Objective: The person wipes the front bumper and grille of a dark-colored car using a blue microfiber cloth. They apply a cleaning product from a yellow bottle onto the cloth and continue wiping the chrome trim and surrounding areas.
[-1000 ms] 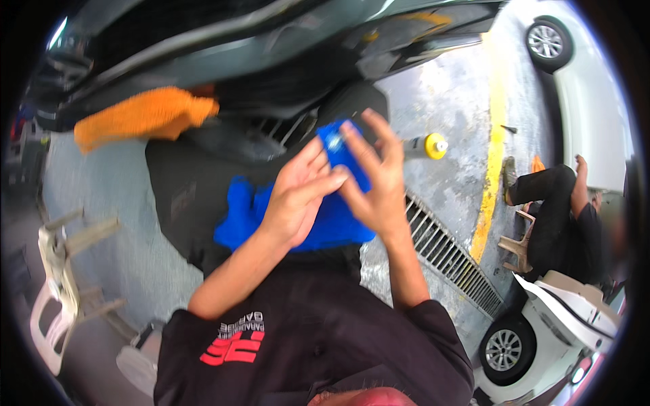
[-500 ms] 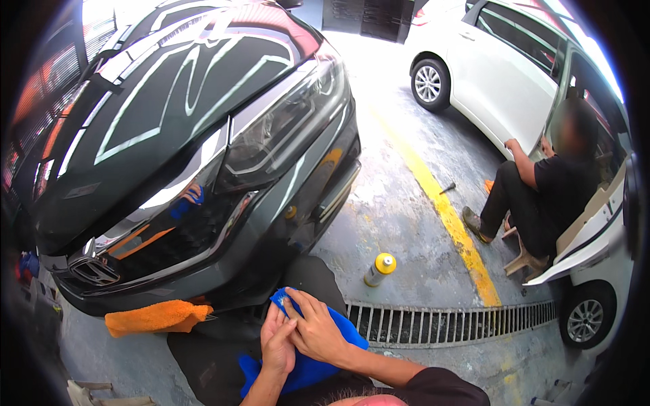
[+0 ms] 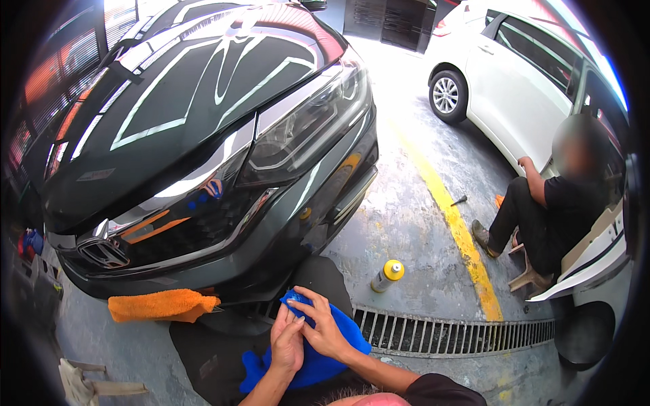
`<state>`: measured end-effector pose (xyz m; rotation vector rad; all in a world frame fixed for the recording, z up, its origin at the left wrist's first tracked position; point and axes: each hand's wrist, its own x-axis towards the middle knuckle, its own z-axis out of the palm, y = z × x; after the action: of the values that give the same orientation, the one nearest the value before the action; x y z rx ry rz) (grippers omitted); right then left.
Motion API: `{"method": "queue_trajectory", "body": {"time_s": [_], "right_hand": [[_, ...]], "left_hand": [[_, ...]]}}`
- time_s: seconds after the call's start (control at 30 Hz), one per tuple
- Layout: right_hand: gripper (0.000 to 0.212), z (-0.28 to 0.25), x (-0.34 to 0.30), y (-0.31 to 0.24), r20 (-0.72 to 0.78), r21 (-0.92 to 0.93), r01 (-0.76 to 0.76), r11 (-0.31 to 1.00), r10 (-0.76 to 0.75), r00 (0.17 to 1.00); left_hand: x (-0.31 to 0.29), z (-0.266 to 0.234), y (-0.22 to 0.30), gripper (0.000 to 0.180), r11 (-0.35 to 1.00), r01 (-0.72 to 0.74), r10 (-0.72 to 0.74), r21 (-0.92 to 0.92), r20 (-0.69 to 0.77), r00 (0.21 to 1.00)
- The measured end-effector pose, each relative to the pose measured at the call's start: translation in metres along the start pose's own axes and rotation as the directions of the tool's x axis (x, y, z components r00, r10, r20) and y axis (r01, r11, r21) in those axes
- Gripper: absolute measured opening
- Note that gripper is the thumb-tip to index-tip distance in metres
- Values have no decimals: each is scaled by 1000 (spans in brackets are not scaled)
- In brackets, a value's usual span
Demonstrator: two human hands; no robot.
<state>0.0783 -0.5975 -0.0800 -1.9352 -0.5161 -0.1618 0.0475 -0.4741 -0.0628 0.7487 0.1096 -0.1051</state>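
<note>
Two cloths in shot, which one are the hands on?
The blue cloth: both the left hand and right hand grip it. The orange cloth lies untouched under the dark car's bumper.

Bright daylight from the top; strong glare seen on the black car's hood (image 3: pixel 203 88). Heavy fisheye bending, black vignette at the rim. Seated person's face (image 3: pixel 575 152) blurred; centre sharp.

A second ago both hands worked the blue cloth (image 3: pixel 318 345) high in the middle of the view. The left hand (image 3: pixel 288 345) and right hand (image 3: pixel 323 328) now sit low and near, fingers apparently pinching the cloth's top edge. The dark car (image 3: pixel 203 135) has come into full view.
</note>
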Motion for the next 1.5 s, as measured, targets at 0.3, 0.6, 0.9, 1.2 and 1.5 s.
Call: {"method": "queue_trajectory", "body": {"time_s": [0.3,0.6,0.9,1.2,1.5], "right_hand": [[61,-7,3,-17,20,-378,98,921,-97,995],[50,-8,8,-26,85,-567,167,807,-145,986],[63,14,-7,-24,128,-519,108,848,-48,991],[64,27,-4,-27,191,-541,120,833,-17,981],[63,27,5,-23,286,-513,192,837,-44,957]], "left_hand": [[2,-5,2,83,999,-36,35,30,50,998],[8,-9,-9,76,998,-60,60,-11,-1,998],[4,-21,-16,61,983,-27,13,-184,-75,997],[5,-28,-10,52,986,-97,64,-135,-230,971],[14,-43,4,44,985,-105,60,-136,-300,952]]}}
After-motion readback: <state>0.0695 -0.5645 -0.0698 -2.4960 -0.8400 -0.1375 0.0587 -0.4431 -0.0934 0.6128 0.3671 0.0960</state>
